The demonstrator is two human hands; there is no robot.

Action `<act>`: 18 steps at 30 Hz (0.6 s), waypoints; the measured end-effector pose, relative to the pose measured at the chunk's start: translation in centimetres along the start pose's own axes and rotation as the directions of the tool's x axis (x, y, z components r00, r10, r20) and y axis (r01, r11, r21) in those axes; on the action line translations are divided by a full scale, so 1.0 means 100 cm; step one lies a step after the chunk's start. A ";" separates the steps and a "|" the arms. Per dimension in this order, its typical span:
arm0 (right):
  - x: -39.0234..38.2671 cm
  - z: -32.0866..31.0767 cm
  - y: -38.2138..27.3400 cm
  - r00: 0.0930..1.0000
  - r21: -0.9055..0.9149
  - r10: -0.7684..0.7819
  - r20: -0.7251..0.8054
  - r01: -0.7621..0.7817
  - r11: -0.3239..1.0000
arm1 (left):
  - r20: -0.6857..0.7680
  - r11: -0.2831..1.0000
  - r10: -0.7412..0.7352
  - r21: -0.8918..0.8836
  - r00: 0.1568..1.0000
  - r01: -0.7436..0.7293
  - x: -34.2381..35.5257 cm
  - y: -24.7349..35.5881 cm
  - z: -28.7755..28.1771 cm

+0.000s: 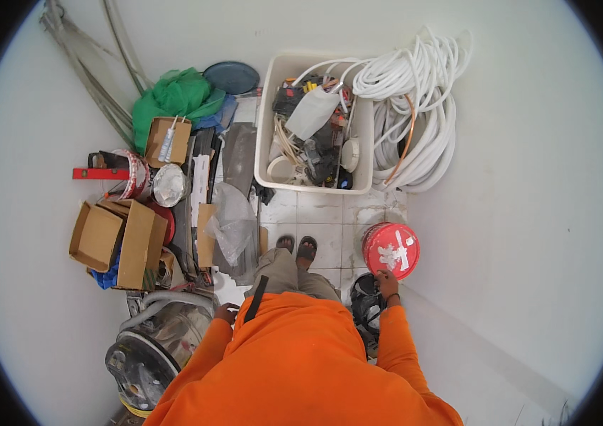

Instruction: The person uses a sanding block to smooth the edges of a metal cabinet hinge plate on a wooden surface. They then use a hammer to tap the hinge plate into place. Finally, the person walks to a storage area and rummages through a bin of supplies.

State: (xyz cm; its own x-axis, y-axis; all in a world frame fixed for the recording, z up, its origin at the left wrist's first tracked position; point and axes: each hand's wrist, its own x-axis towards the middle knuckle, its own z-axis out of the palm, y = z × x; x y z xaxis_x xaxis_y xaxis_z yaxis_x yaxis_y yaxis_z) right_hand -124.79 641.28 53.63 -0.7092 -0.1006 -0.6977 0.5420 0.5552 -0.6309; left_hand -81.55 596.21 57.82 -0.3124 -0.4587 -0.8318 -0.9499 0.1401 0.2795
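Observation:
My right hand [388,285] hangs at my right side, overlapping the near edge of a red bucket's lid [402,264] smeared with white. Its fingers look bent, but whether they touch the lid or hold anything I cannot make out. Just left of that hand lies a black bag-like item [366,304], partly hidden by my body. Beside my left hip is my left hand [228,312], fingers loosely apart with nothing visible in them. The nearest thing to it is a dusty vacuum cleaner [146,355] with a grey hose.
Ahead stands a white tub [264,142] of mixed tools and parts, with coiled white tubing [422,106] beside it. Along the left are cardboard boxes [146,245], dark panels [239,153], clear plastic [232,220] and a green sack [173,99]. White walls enclose the tiled floor [319,207].

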 end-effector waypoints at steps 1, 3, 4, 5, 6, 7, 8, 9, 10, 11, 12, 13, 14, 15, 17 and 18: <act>0.003 0.001 0.007 1.000 -0.026 -0.009 0.000 0.009 1.000 | 0.027 0.992 -0.060 -0.108 0.998 0.063 0.009 0.017 -0.008; 0.021 0.012 0.024 0.999 -0.089 -0.041 0.023 0.043 0.995 | 0.027 0.957 -0.082 -0.277 0.996 0.086 0.026 0.032 -0.016; 0.028 0.012 0.035 0.998 -0.176 -0.056 0.034 0.062 0.982 | 0.016 0.955 -0.058 -0.291 0.998 0.060 0.038 0.048 -0.018; 0.036 0.015 0.043 0.996 -0.260 -0.072 0.050 0.082 0.962 | 0.024 0.953 -0.041 -0.300 0.999 0.047 0.056 0.060 -0.020; 0.036 0.027 0.038 0.993 -0.334 -0.077 0.085 0.101 0.937 | 0.022 0.952 -0.042 -0.303 0.999 0.047 0.066 0.070 -0.027; 0.037 0.035 0.032 0.992 -0.331 -0.013 0.127 0.055 0.942 | 0.008 0.944 -0.036 -0.326 0.999 0.037 0.077 0.081 -0.031; 0.032 0.049 0.006 0.981 -0.329 0.054 0.185 0.010 0.944 | -0.014 0.936 -0.045 -0.351 0.999 0.037 0.081 0.093 -0.040; 0.028 0.057 -0.013 0.967 -0.334 0.120 0.227 -0.038 0.942 | -0.026 0.926 -0.043 -0.377 0.999 0.030 0.088 0.108 -0.044; 0.027 0.062 -0.027 0.965 -0.360 0.108 0.237 -0.016 0.933 | -0.014 0.919 -0.025 -0.393 1.000 0.018 0.099 0.124 -0.048; 0.031 0.066 -0.041 0.966 -0.383 0.091 0.243 0.009 0.924 | -0.002 0.912 0.000 -0.410 1.000 -0.001 0.115 0.144 -0.050; 0.035 0.069 -0.054 0.966 -0.407 0.075 0.249 0.034 0.913 | 0.009 0.904 0.026 -0.428 1.000 -0.019 0.127 0.160 -0.053; 0.037 0.072 -0.067 0.963 -0.483 0.009 0.270 0.128 0.866 | 0.013 0.933 0.044 -0.358 0.999 -0.037 0.134 0.174 -0.056; 0.040 0.075 -0.086 0.963 -0.499 0.000 0.270 0.139 0.855 | 0.015 0.955 0.064 -0.292 0.998 -0.057 0.146 0.189 -0.057; 0.041 0.079 -0.101 0.963 -0.515 -0.007 0.270 0.150 0.844 | 0.020 0.971 0.084 -0.224 0.996 -0.077 0.158 0.201 -0.056; 0.058 0.086 -0.123 0.959 -0.525 0.048 0.280 0.111 0.844 | 0.031 0.976 0.210 -0.070 0.977 -0.207 0.184 0.229 -0.052; 0.062 0.092 -0.139 0.958 -0.570 0.061 0.280 0.115 0.813 | 0.044 0.965 0.262 0.009 0.964 -0.263 0.192 0.243 -0.052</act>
State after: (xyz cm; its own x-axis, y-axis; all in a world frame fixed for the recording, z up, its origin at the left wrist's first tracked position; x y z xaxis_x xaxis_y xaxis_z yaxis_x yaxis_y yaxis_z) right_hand -132.60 625.38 54.92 -0.5206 -0.2937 -0.8017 0.1019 0.9109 -0.3999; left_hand -110.58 586.27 51.16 -0.5505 -0.3668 -0.7500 -0.8346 0.2638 0.4836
